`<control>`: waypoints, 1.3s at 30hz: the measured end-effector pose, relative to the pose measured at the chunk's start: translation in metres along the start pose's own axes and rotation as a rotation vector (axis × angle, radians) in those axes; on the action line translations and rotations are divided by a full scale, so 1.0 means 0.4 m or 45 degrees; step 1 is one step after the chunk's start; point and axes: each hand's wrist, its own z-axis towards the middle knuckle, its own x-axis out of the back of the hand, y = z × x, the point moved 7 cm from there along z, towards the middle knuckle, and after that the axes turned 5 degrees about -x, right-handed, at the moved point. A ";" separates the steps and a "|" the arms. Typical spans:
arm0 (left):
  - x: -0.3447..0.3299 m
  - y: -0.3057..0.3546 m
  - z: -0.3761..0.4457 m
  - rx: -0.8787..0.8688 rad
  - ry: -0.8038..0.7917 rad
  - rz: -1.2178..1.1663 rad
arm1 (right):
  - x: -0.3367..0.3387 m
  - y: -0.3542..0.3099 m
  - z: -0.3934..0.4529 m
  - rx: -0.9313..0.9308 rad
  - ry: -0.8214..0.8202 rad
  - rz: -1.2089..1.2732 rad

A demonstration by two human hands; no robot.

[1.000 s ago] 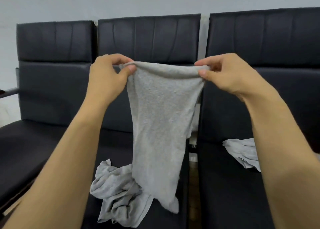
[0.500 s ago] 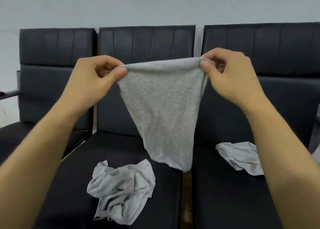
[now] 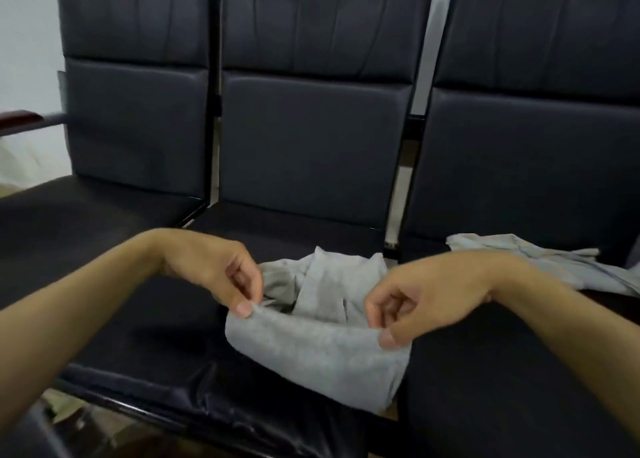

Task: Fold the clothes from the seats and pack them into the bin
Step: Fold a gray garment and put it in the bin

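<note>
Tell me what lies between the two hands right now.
In the head view, the grey cloth's top edge spans between left hand and right hand; a crumpled grey garment lies behind.

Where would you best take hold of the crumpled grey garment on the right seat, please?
Grip the crumpled grey garment at its near-left edge, coming from above: it lies flat on the right black seat, free of both hands, and that edge lies nearest the right hand.

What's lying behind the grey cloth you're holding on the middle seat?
Behind the held grey cloth a crumpled grey garment lies on the middle seat. Its near edge is covered by the cloth and by the left hand and right hand.
</note>
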 end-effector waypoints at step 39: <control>0.013 0.023 0.266 -0.234 0.667 0.502 | 0.080 0.191 0.176 -0.025 0.896 -0.352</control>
